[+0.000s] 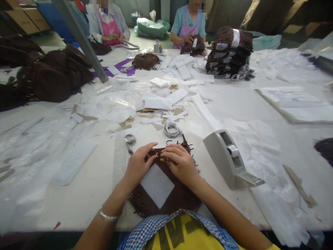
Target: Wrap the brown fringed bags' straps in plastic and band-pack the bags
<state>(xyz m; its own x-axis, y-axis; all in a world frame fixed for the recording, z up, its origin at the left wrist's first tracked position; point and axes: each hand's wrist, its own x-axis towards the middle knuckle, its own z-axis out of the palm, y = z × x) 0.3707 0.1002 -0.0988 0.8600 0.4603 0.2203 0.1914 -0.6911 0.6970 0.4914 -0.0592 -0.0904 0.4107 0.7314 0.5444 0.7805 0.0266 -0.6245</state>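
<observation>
Brown fringed suede piece (pixel 179 198) flat at the table edge, white square (pixel 156 185) on top

table (pixel 234 104): long, white | post (pixel 82 41): grey, slanted | boxes (pixel 23 19): cardboard, possibly shelved | light: even

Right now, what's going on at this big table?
A person at the near edge has both hands on a brown fringed piece lying flat on the white table, with a white square resting on it. The left hand and right hand pinch its top edge. A grey tape dispenser stands to the right. At the far end sit a person in a pink apron and a person in a blue top, near a stack of brown pieces.
</observation>
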